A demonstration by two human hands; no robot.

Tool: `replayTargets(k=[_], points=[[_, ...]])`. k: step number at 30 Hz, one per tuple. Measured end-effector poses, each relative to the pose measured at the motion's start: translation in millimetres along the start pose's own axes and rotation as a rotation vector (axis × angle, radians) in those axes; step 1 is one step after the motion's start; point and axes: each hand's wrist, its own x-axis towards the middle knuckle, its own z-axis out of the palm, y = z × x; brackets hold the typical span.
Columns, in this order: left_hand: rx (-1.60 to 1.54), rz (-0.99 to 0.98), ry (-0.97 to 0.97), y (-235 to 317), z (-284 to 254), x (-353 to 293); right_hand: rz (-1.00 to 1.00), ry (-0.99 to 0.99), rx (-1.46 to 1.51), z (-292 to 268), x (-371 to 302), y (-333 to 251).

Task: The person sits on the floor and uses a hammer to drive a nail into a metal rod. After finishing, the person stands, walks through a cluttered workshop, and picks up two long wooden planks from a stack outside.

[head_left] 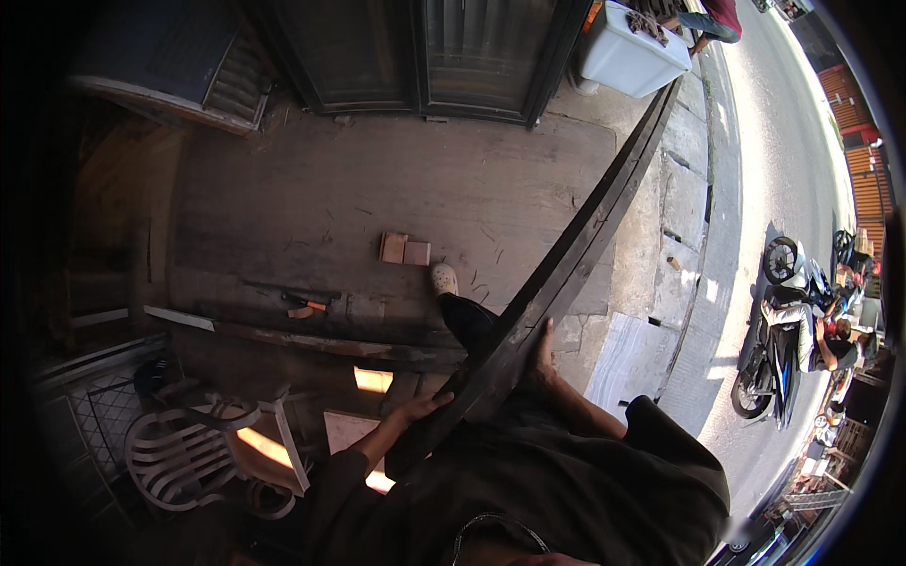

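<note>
A long dark wooden beam runs slantwise in front of me, from close by my body at the lower left to the far upper right. My left hand grips its near end, the fingers lying over the left edge. Farther along, my right hand presses on the beam's right side with its fingers pointing up the length; part of that grip is hidden beneath the wood. The beam's far end reaches a white tub, where another person bends down. Whether that person touches the beam I cannot tell.
Small wooden blocks lie by my shoe. An orange-handled tool rests on the floor at left. A plastic chair stands lower left. Dark framed doors are ahead; motorcycles are on the road at right.
</note>
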Motion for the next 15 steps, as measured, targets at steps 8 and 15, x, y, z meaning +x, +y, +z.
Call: replayTargets(k=[8, 15], points=[[-0.018, -0.086, 0.045, 58.3, -88.0, -44.2, -0.048, 0.121, 0.065, 84.5, 40.7, 41.3], [0.000, -0.043, -0.035, 64.0, -172.8, -62.8, -0.096, 0.225, 0.078, 146.4, 64.0, 92.2]])
